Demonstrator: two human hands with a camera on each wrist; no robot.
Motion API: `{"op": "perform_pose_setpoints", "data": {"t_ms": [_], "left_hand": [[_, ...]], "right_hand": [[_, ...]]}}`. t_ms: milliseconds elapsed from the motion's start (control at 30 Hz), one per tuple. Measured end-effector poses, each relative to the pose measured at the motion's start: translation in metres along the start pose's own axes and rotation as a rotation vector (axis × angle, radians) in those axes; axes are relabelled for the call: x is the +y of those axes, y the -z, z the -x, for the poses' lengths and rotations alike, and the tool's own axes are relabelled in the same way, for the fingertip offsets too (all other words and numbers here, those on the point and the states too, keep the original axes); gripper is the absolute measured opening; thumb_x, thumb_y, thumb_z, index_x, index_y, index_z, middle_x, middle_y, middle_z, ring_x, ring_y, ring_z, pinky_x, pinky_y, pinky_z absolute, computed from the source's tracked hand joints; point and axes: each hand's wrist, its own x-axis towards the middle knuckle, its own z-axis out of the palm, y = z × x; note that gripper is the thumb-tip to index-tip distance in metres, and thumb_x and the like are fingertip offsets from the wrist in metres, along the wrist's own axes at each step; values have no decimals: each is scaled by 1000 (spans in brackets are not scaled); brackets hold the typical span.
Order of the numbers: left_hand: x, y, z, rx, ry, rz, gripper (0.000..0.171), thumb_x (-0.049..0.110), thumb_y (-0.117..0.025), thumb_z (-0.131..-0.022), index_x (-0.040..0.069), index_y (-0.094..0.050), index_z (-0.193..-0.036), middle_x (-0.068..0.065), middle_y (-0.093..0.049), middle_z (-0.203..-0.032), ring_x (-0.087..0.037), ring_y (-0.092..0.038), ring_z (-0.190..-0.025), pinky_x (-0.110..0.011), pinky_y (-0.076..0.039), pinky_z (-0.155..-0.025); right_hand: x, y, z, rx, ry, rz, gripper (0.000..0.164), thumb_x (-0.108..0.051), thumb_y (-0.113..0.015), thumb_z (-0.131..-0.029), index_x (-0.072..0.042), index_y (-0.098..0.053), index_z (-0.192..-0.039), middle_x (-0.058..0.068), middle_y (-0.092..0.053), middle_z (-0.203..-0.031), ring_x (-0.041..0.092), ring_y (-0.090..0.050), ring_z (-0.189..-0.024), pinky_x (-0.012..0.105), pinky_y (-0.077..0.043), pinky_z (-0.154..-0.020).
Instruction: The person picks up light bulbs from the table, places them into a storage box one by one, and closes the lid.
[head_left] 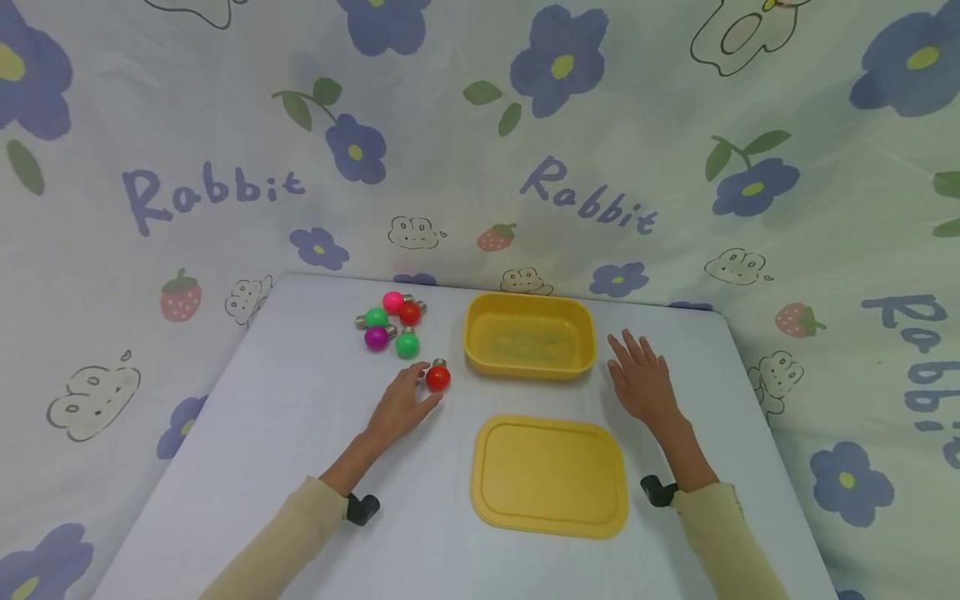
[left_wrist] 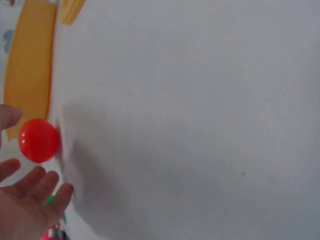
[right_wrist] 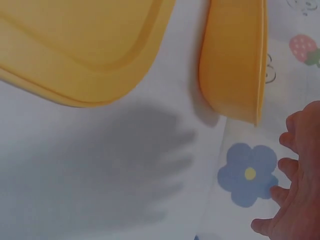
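Observation:
A small red light bulb (head_left: 438, 379) with a silvery base sits on the white table. Beside it is my left hand (head_left: 397, 407), thumb and fingers spread around the near side. In the left wrist view, gaps show between the red bulb (left_wrist: 39, 140) and the fingers (left_wrist: 41, 186). My right hand (head_left: 643, 383) hovers with fingers spread, just right of a yellow plastic box (head_left: 529, 367) that has no lid on. The right wrist view catches this hand (right_wrist: 300, 185) at its edge, with its shadow cast on the table.
Left of the box lie several more bulbs: pink (head_left: 393, 302), red (head_left: 410, 313), purple (head_left: 377, 337) and two green, one farther (head_left: 377, 317) and one nearer (head_left: 407, 344). A flat yellow lid (head_left: 549, 477) rests in front of the box. Patterned cloth (head_left: 450, 167) hangs behind the table.

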Motion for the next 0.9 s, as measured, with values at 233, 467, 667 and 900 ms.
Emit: {"op": "perform_pose_setpoints", "data": {"t_ms": [233, 467, 667, 900], "left_hand": [[3, -1, -3, 8, 22, -17, 67, 31, -72, -93, 0, -42, -145, -18, -57, -128, -32, -55, -115, -47, -52, -94], [3, -4, -7, 14, 48, -19, 67, 31, -71, -93, -1, -43, -144, -19, -56, -131, -32, -54, -118, -48, -50, -98], [3, -5, -11, 13, 54, -44, 66, 31, -71, -94, -2, -44, -144, -19, -57, -130, -31, -55, -115, -47, -49, -99], [4, -4, -12, 16, 39, -68, 61, 28, -72, -94, -2, -47, -141, -17, -60, -122, -28, -56, -105, -43, -53, -92]], "right_hand": [[2, -6, -7, -28, -16, -13, 49, -25, -34, -109, -5, -36, -154, 23, -25, -160, 49, -16, -145, 74, -16, -108], [1, -15, -20, -81, -67, 1, 53, -32, -29, -110, -8, -29, -157, 21, -19, -162, 47, -11, -147, 73, -12, -110], [-2, -18, -30, -97, -66, -18, 54, -33, -27, -110, -9, -24, -158, 20, -16, -163, 48, -10, -147, 74, -9, -109], [0, -21, -38, -135, -83, -21, 55, -33, -24, -110, -10, -20, -160, 19, -12, -164, 49, -7, -147, 75, -7, -109]]}}
